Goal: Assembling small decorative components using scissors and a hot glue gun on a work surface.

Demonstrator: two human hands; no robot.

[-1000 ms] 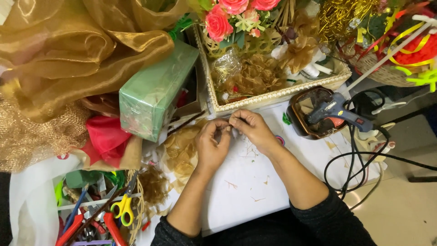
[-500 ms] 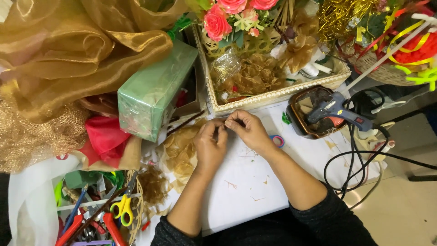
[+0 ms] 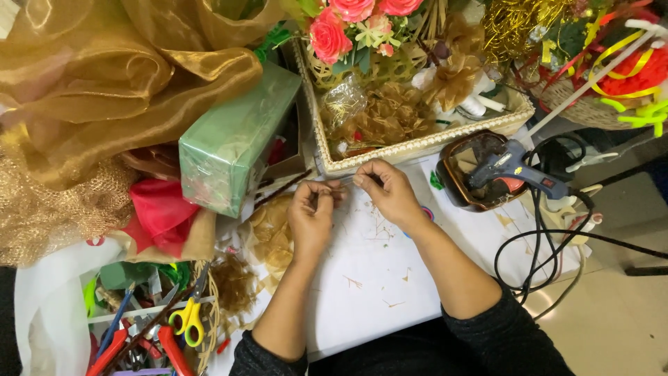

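Near the middle of the frame, your left hand [image 3: 311, 213] and right hand [image 3: 384, 189] meet over the white table [image 3: 376, 285]. Both pinch one thin stick [image 3: 346, 179], fingers tight, just below the tray [image 3: 417, 145]. Gold petals [image 3: 271, 237] lie left; a glue gun [image 3: 518, 169] rests right.

left hand [image 3: 311, 217] and right hand [image 3: 385, 191] pinching a thin wire [image 3: 342, 179] between fingertips | tray [image 3: 417, 145] just beyond | glue gun [image 3: 518, 170] right | green block [image 3: 233, 139] left
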